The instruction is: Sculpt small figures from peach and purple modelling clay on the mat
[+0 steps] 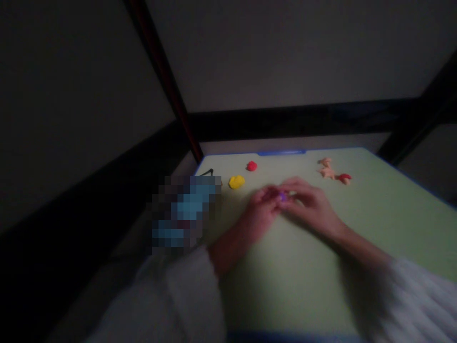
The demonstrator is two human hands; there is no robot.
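A small purple lump of modelling clay (282, 196) shows between the fingertips of both hands, above the middle of the light green table. My left hand (260, 212) is closed around its left side, fingers curled. From the right, my right hand (312, 205) pinches at it with thumb and fingers. Blur and the fingers hide most of the lump's shape. Beyond my left hand lie a flattened yellow clay piece (236, 182) and a round red clay lump (252, 166).
Peach-coloured clay pieces (326, 172) lie at the back right, beside a piece with a red top (344, 178). At the left edge, a pixelated blue item (193, 205) hides part of the tabletop (285, 286). A blue strip (282, 153) sits on the far edge.
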